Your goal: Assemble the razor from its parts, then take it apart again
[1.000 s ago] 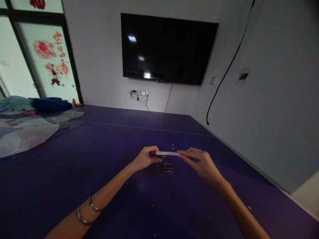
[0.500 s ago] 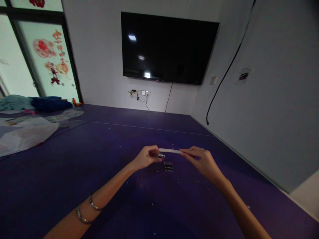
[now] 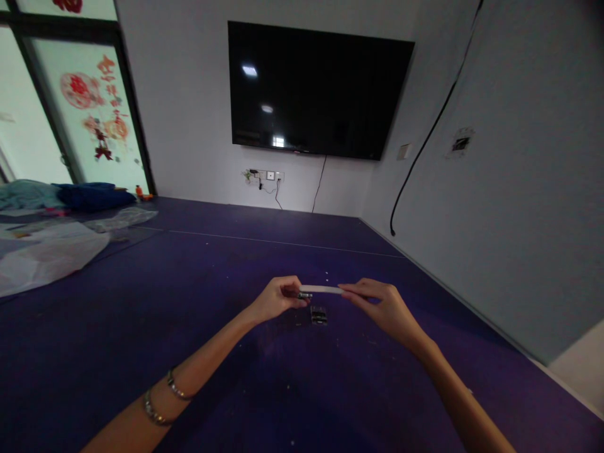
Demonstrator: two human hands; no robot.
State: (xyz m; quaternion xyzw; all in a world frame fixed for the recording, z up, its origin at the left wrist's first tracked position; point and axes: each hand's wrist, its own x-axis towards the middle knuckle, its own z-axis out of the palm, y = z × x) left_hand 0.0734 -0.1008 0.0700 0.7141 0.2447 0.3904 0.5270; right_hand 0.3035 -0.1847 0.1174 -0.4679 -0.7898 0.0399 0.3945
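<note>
Over the middle of the purple floor (image 3: 141,327), the left hand (image 3: 276,301) and right hand (image 3: 382,308) each pinched one end of a thin white strip (image 3: 321,289), level above a small dark part (image 3: 319,315), perhaps metal; the fitting step seemed under way, needing careful alignment.

Open purple floor (image 3: 141,314) around both hands, broad room near, left and right, only a small dark metal piece (image 3: 319,315) lying just under the white strip (image 3: 321,289), crumpled plastic sheets (image 3: 47,251) far left, wall (image 3: 509,207) closing off the right
</note>
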